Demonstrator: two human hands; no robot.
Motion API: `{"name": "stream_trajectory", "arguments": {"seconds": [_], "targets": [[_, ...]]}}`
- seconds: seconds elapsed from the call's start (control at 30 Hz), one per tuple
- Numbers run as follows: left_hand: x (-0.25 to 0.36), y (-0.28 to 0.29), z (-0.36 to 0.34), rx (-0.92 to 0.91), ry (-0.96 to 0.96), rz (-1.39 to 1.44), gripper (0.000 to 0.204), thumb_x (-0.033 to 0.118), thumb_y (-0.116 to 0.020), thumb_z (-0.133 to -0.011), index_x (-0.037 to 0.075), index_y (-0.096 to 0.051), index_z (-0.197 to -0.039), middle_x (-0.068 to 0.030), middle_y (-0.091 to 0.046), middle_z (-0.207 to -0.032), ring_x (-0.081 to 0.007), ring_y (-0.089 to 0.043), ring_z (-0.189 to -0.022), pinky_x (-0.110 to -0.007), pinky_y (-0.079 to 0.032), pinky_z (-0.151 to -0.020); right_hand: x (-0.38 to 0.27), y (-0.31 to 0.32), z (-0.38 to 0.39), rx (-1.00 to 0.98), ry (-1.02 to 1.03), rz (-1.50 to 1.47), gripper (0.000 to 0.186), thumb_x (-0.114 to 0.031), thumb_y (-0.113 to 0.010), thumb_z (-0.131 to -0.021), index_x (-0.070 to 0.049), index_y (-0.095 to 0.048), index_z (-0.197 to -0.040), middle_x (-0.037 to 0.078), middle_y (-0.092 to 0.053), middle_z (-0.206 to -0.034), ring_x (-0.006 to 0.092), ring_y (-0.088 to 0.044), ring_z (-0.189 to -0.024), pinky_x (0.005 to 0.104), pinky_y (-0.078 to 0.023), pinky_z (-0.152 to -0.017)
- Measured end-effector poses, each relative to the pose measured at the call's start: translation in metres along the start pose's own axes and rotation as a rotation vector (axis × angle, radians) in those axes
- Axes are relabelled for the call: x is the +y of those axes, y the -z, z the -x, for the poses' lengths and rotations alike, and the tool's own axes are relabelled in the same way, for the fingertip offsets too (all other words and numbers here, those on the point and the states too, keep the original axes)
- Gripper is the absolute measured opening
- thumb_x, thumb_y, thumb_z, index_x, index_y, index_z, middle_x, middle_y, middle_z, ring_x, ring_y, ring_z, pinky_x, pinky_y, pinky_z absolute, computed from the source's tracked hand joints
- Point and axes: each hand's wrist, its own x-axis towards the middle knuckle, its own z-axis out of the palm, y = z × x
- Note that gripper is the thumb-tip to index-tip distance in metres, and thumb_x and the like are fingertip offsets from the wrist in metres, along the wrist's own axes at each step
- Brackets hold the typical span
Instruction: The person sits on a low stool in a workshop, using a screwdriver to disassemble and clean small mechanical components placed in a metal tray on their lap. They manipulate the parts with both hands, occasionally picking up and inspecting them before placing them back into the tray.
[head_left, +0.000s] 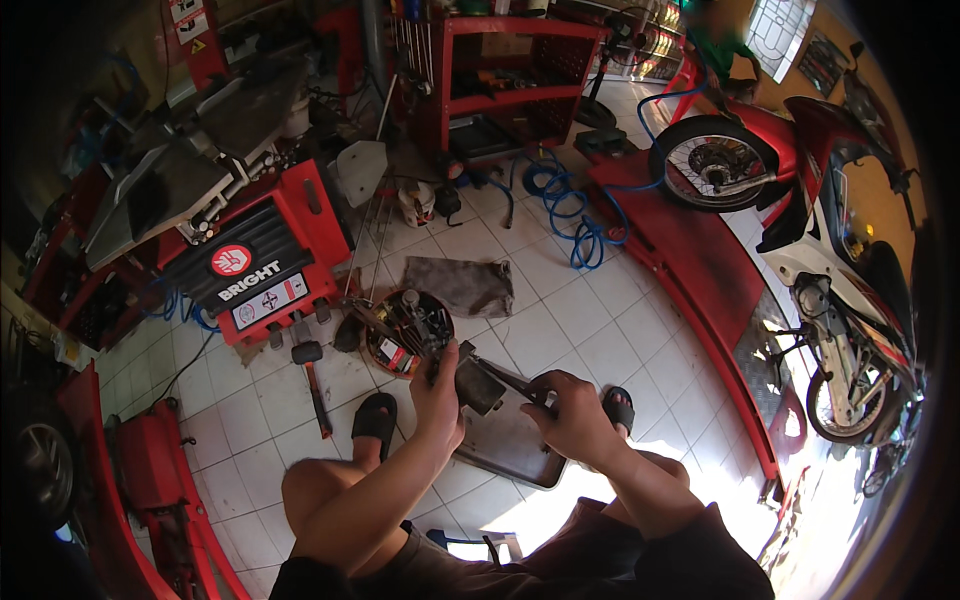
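Closed round a grey metal part with a cylindrical end [481, 389], my left hand [440, 400] holds it above a shallow metal tray [535, 466] on the floor. My right hand [575, 412] grips a slim dark tool [512, 378], whose far end reaches to the top of the metal part. The tool's exact kind is hard to make out, and my fingers hide its near end. Just beyond my left hand, a round container [450, 325] holds several metal parts and small tools.
A hammer [312, 380] lies left of the container, and a dirty grey cloth [460, 286] beyond it. Blue hose [575, 205] coils on the tiles. At right, a motorcycle [830, 270] stands by a red lift platform [690, 300]. A red tool cabinet [330, 215] stands at left.
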Motion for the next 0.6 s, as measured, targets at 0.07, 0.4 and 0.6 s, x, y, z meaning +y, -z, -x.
{"name": "stream_trajectory", "arguments": {"seconds": [0.07, 0.4, 0.6], "targets": [[0.0, -0.001, 0.001, 0.013, -0.008, -0.014, 0.04, 0.03, -0.077, -0.096, 0.003, -0.062, -0.122, -0.0022, -0.065, -0.11, -0.0102, -0.062, -0.095, -0.026, -0.052, -0.078, -0.009, 0.002, 0.003, 0.028, -0.067, 0.029, 0.03, -0.005, -0.079, -0.081, 0.001, -0.07, -0.109, 0.018, -0.073, -0.085, 0.0321, -0.072, -0.072, 0.0388, -0.057, -0.068], [-0.004, -0.001, 0.002, -0.008, -0.005, -0.058, 0.041, 0.032, -0.077, -0.096, 0.003, -0.062, -0.12, -0.0023, -0.064, -0.107, -0.0095, -0.061, -0.09, -0.025, -0.051, -0.074, -0.001, 0.009, -0.002, -0.097, -0.153, -0.114, 0.031, -0.001, -0.072, -0.085, -0.003, -0.072, -0.116, 0.017, -0.073, -0.079, 0.0282, -0.073, -0.068, 0.0377, -0.055, -0.065], [-0.009, -0.002, 0.0, 0.006, -0.005, -0.08, 0.036, 0.031, -0.073, -0.099, 0.005, -0.062, -0.121, -0.0024, -0.066, -0.105, -0.011, -0.065, -0.089, -0.028, -0.055, -0.074, -0.008, 0.013, -0.002, -0.061, -0.108, -0.093, 0.028, -0.004, -0.073, -0.086, -0.001, -0.072, -0.114, 0.016, -0.073, -0.078, 0.0262, -0.072, -0.065, 0.0367, -0.055, -0.064]]}}
